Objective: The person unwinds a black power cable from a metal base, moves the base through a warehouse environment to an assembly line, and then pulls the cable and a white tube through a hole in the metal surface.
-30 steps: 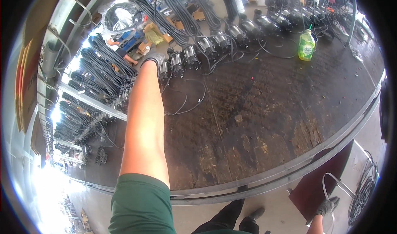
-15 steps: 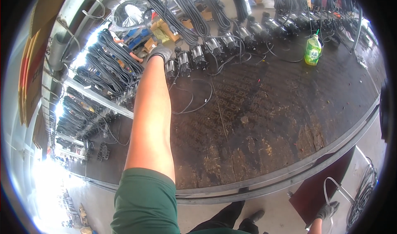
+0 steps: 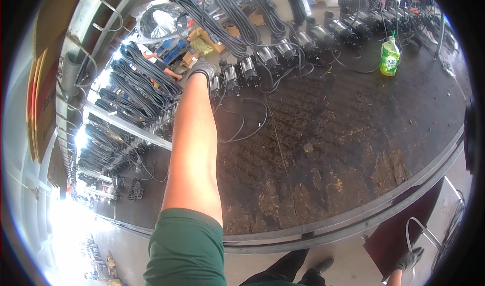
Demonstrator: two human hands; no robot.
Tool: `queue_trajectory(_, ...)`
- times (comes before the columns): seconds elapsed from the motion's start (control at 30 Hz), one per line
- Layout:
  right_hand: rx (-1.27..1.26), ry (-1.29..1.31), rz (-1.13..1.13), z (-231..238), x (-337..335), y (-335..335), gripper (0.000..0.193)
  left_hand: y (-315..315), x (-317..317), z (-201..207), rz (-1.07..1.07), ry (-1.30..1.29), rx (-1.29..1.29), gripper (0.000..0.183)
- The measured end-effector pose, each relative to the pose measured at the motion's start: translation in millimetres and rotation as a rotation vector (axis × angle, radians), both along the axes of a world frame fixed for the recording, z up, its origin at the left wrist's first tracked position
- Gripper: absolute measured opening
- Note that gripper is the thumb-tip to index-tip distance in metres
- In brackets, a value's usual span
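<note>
My left arm stretches across the dark workbench (image 3: 303, 170) to its far side. My left hand (image 3: 202, 67), in a grey glove, is by the end of a row of silver-and-black cylinders that look like small motors or pumps. Nearest to it stands the end cylinder (image 3: 215, 86); the fingers are too small and turned away to read. Low at the right, beyond the bench's front edge, my gloved right hand (image 3: 410, 259) is closed around a thin grey cable (image 3: 410, 230), which loops up above the hand and shows again below it.
Black cable coils (image 3: 227, 23) hang above the cylinders. More coils (image 3: 144, 76) hang left of a metal rail (image 3: 129, 127). A green bottle (image 3: 389, 58) stands at the bench's far right. Cardboard sheets (image 3: 43, 84) are at the left. Another person's arm (image 3: 172, 73) shows behind.
My view has shifted slightly, so the bench and bottle sit a little farther right. My left hand stays beside the end cylinder, and my right hand stays on the cable.
</note>
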State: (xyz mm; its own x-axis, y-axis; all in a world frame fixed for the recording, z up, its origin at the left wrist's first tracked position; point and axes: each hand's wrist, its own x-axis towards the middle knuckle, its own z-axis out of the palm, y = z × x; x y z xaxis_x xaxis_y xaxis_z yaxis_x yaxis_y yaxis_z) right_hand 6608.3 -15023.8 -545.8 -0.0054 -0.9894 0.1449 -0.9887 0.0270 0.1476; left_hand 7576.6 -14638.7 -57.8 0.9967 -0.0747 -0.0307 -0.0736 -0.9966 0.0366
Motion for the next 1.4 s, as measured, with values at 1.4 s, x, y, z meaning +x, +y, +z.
queue_trajectory(1.4,-0.012,-0.012,0.027,8,19,11,0.069,84,-482,-336,-0.603,0.076,-0.162,0.063)
